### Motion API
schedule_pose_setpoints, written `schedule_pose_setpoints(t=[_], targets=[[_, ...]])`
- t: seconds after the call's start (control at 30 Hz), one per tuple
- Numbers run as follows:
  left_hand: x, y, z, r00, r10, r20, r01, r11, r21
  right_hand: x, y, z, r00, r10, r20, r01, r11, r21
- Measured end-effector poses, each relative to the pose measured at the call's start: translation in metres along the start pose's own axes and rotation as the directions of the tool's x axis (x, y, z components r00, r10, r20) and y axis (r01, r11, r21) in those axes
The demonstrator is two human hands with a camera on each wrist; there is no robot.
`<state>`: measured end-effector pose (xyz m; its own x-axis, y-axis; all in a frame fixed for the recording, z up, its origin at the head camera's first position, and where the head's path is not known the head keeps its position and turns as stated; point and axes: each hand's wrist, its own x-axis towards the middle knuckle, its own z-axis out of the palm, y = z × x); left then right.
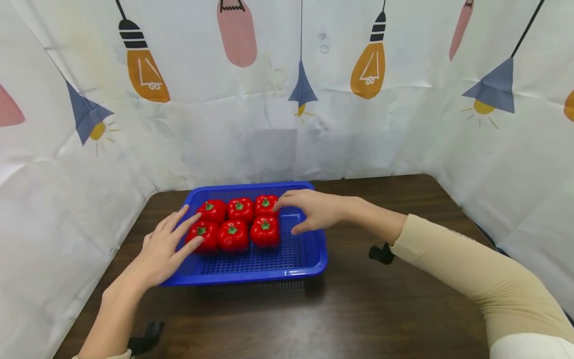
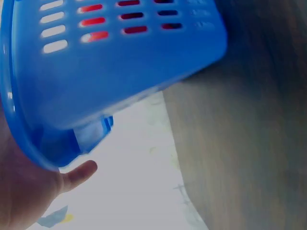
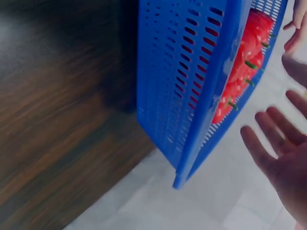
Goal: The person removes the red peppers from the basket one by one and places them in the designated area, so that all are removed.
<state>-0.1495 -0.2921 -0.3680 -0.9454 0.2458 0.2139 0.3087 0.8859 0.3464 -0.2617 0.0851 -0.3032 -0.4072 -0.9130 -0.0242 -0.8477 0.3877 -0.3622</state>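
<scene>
Several glossy red bell peppers (image 1: pixel 233 236) with green stems sit in two rows inside a blue plastic basket (image 1: pixel 317 249). My left hand (image 1: pixel 163 249) hovers at the basket's left side, its spread fingers overlapping the left peppers in the head view. My right hand (image 1: pixel 311 207) reaches in from the right, fingertips close by the back right pepper (image 1: pixel 265 203), fingers slightly bent. The right wrist view shows this hand (image 3: pixel 288 167) with loose fingers above the rim. From the left wrist, the slotted basket wall (image 2: pixel 120 67) covers most of that hand.
The basket stands on a dark brown wooden table (image 1: pixel 358 309), near its back edge. White sheeting (image 1: pixel 215 144) printed with lamps and bulbs encloses the back and sides. Black straps (image 1: pixel 382 253) show at the wrists.
</scene>
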Motion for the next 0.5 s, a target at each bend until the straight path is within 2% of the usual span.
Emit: schedule_pose_setpoints(t=[0.23, 0.5], targets=[[-0.015, -0.011, 0.003, 1.0, 0.006, -0.02, -0.006, 1.0, 0.005, 0.023, -0.005, 0.0, 0.992, 0.013, 0.124, -0.015, 1.0, 0.015], [-0.031, -0.021, 0.003, 1.0, 0.003, -0.024, -0.003, 1.0, -0.003, 0.047, -0.01, 0.003, 0.985, 0.029, 0.172, -0.029, 1.0, -0.001]])
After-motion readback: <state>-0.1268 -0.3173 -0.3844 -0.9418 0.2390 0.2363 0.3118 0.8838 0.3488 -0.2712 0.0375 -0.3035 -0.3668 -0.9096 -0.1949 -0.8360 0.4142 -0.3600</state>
